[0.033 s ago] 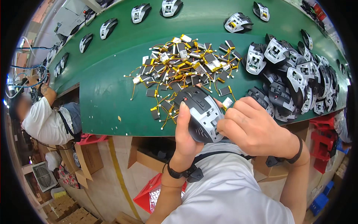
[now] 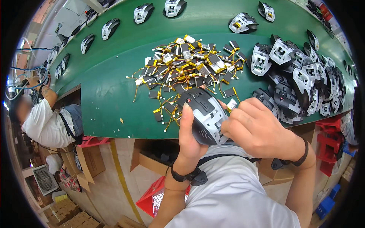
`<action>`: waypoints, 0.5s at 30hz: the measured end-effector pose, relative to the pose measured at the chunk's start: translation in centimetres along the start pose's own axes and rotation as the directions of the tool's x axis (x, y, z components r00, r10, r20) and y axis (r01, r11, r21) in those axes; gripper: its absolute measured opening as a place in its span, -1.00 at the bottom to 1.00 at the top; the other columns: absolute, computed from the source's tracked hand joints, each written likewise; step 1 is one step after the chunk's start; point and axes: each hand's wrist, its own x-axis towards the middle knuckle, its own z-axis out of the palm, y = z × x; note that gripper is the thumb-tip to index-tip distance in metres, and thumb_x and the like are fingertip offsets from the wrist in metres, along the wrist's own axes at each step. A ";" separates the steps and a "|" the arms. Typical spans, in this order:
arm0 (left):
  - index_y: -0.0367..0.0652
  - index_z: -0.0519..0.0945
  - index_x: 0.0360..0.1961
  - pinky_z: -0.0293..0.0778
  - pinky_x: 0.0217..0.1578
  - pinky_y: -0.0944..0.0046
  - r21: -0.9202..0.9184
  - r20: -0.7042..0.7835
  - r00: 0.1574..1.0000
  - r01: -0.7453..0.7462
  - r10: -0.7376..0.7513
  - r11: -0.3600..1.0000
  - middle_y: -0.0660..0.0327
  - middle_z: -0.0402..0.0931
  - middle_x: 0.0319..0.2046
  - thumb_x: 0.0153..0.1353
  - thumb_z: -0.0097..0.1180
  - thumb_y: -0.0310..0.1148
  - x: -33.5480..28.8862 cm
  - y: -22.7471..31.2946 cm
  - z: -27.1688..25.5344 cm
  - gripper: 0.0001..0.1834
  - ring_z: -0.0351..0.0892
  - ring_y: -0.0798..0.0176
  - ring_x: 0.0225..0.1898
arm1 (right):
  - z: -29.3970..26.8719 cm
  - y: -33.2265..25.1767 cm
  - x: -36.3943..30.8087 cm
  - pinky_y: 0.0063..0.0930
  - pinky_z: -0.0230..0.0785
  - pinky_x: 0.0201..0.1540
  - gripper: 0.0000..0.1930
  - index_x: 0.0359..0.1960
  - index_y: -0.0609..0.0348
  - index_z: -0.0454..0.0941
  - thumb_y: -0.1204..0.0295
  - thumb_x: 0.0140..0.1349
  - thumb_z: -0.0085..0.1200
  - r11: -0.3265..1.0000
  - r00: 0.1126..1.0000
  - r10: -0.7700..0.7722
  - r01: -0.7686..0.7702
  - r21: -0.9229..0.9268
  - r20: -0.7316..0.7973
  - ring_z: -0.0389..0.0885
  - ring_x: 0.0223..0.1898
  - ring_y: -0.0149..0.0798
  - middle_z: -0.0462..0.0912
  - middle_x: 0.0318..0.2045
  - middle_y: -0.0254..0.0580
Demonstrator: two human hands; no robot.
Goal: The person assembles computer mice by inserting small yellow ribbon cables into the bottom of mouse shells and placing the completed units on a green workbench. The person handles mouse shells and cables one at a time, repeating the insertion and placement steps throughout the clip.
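Observation:
My left hand (image 2: pixel 188 138) is closed around a black-and-grey computer mouse (image 2: pixel 203 108), tilted above the table's near edge. Its thumb lies along the mouse's left side, and some fingertips show beyond the far side. My right hand (image 2: pixel 254 127) is pinched, its fingertips against the right flank of the mouse's cut-out grey shell; whatever sits between them is hidden. A small silver battery with yellow tape (image 2: pixel 231 104) shows right beside those fingers; I cannot tell if they grip it. Just beyond the mouse spreads a heap of wired batteries (image 2: pixel 190 62).
Many similar mouse shells (image 2: pixel 300 79) are piled at the right of the green table (image 2: pixel 106 102). Single mice, such as one grey mouse (image 2: pixel 143 13), stand along the far strip. Another person (image 2: pixel 49 123) sits at the left. A red bin (image 2: pixel 150 197) stands below the table.

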 end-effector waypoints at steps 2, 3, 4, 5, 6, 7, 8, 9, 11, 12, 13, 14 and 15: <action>-0.21 0.32 0.28 0.57 -0.08 0.13 0.029 -0.010 1.000 -0.009 0.010 1.000 -0.11 0.57 -0.09 0.42 -0.35 0.18 0.1 0.0 0.0 -0.29 0.63 0.07 -0.11 | 0.7 0.0 0.0 -0.37 0.26 -0.31 -0.82 -0.42 0.20 0.46 0.47 -0.11 0.11 0.999 0.997 0.043 -0.044 -0.014 -0.064 0.40 -0.42 -0.24 0.40 -0.47 -0.25; -0.20 0.32 0.28 0.58 -0.11 0.13 0.061 -0.012 1.000 -0.016 0.016 0.998 -0.11 0.57 -0.09 0.42 -0.36 0.18 0.2 -0.1 -0.2 -0.29 0.63 0.07 -0.14 | 0.7 -0.1 -0.1 -0.38 0.25 -0.32 -0.82 -0.42 0.19 0.47 0.49 -0.11 0.13 0.998 0.996 0.064 -0.063 0.020 -0.062 0.39 -0.43 -0.24 0.39 -0.49 -0.26; -0.19 0.32 0.27 0.59 -0.13 0.13 0.095 -0.010 0.999 -0.033 0.034 0.995 -0.11 0.57 -0.09 0.42 -0.36 0.18 0.4 0.1 -0.1 -0.30 0.64 0.07 -0.17 | 0.5 -0.2 0.0 -0.38 0.24 -0.33 -0.82 -0.43 0.19 0.47 0.50 -0.11 0.15 0.996 0.995 0.075 -0.071 0.051 -0.064 0.39 -0.44 -0.24 0.38 -0.51 -0.27; -0.19 0.32 0.27 0.59 -0.15 0.12 0.079 -0.010 1.000 -0.021 0.022 0.997 -0.12 0.57 -0.10 0.42 -0.37 0.18 0.5 0.3 0.1 -0.30 0.65 0.06 -0.20 | 0.3 -0.2 0.1 -0.39 0.24 -0.35 -0.82 -0.43 0.18 0.48 0.51 -0.12 0.17 0.993 0.994 0.085 -0.080 0.082 -0.065 0.39 -0.45 -0.24 0.37 -0.52 -0.28; -0.19 0.32 0.27 0.60 -0.17 0.12 0.064 -0.010 1.000 -0.010 0.010 0.998 -0.12 0.57 -0.11 0.42 -0.37 0.18 0.5 0.6 0.3 -0.30 0.65 0.05 -0.22 | -0.1 -0.1 0.0 -0.40 0.24 -0.38 -0.79 -0.40 0.20 0.53 0.52 -0.14 0.22 0.991 0.995 0.080 -0.074 0.112 -0.052 0.39 -0.49 -0.25 0.39 -0.54 -0.30; -0.19 0.31 0.27 0.61 -0.20 0.11 0.047 -0.010 1.000 0.010 -0.009 0.999 -0.12 0.57 -0.11 0.42 -0.37 0.18 0.4 0.6 0.3 -0.30 0.65 0.04 -0.25 | 0.1 -0.1 -0.2 -0.40 0.24 -0.39 -0.79 -0.38 0.22 0.54 0.53 -0.13 0.22 0.992 0.996 0.062 -0.054 0.115 -0.068 0.39 -0.49 -0.26 0.41 -0.53 -0.30; -0.20 0.30 0.28 0.61 -0.24 0.08 -0.010 -0.035 0.999 0.006 -0.006 1.000 -0.12 0.56 -0.13 0.41 -0.37 0.16 0.5 0.4 0.4 -0.31 0.66 0.00 -0.30 | 0.4 -0.1 -0.4 -0.40 0.24 -0.41 -0.78 -0.37 0.23 0.56 0.53 -0.13 0.22 0.992 0.996 0.044 -0.034 0.118 -0.083 0.40 -0.50 -0.26 0.42 -0.52 -0.30; -0.21 0.33 0.22 0.62 -0.22 0.07 0.016 -0.005 1.000 -0.005 0.005 1.000 -0.09 0.55 -0.12 0.41 -0.36 0.16 0.6 0.5 0.3 -0.32 0.66 0.00 -0.28 | 0.6 -0.1 -0.5 -0.39 0.25 -0.42 -0.77 -0.35 0.25 0.57 0.53 -0.13 0.22 0.993 0.995 0.026 -0.014 0.120 -0.099 0.40 -0.50 -0.27 0.43 -0.52 -0.29; -0.24 0.38 0.12 0.63 -0.20 0.05 0.062 0.045 0.999 -0.017 0.014 0.998 -0.03 0.54 -0.09 0.41 -0.32 0.18 0.6 0.4 0.0 -0.34 0.67 0.00 -0.24 | 0.4 0.1 -0.7 -0.40 0.26 -0.44 -0.78 -0.33 0.29 0.58 0.55 -0.10 0.21 0.988 0.998 0.007 0.004 0.153 -0.069 0.42 -0.50 -0.28 0.46 -0.50 -0.28; -0.27 0.40 0.09 0.64 -0.21 0.04 0.044 -0.003 1.000 -0.011 0.011 0.999 -0.02 0.53 -0.10 0.41 -0.32 0.15 0.2 0.3 0.6 -0.35 0.67 -0.01 -0.26 | 0.3 0.1 -0.8 -0.40 0.26 -0.45 -0.78 -0.32 0.31 0.58 0.56 -0.08 0.21 0.985 0.999 -0.004 0.013 0.169 -0.054 0.42 -0.50 -0.28 0.47 -0.49 -0.27; -0.28 0.40 0.08 0.64 -0.22 0.04 0.051 0.009 1.000 -0.015 0.015 0.999 -0.03 0.53 -0.10 0.40 -0.32 0.15 0.3 0.2 0.5 -0.35 0.67 0.00 -0.26 | 0.3 0.0 -0.9 -0.40 0.26 -0.45 -0.79 -0.33 0.32 0.57 0.57 -0.07 0.20 0.989 0.998 -0.018 0.027 0.144 -0.063 0.42 -0.50 -0.28 0.47 -0.49 -0.27; -0.29 0.40 0.07 0.65 -0.24 0.04 0.058 0.022 1.000 -0.020 0.019 0.998 -0.03 0.53 -0.10 0.40 -0.31 0.15 0.4 0.2 0.3 -0.35 0.67 0.00 -0.26 | 0.3 -0.2 -1.0 -0.41 0.27 -0.46 -0.80 -0.34 0.33 0.57 0.57 -0.06 0.20 0.992 0.997 -0.034 0.042 0.119 -0.072 0.42 -0.50 -0.28 0.47 -0.49 -0.26; -0.30 0.41 0.06 0.65 -0.25 0.03 0.064 0.035 0.999 -0.025 0.023 0.998 -0.03 0.53 -0.09 0.40 -0.31 0.15 0.4 0.2 0.3 -0.35 0.67 0.00 -0.27 | 0.3 -0.4 -1.1 -0.42 0.27 -0.46 -0.81 -0.34 0.35 0.56 0.58 -0.04 0.19 0.994 0.996 -0.049 0.056 0.093 -0.080 0.42 -0.50 -0.28 0.46 -0.49 -0.26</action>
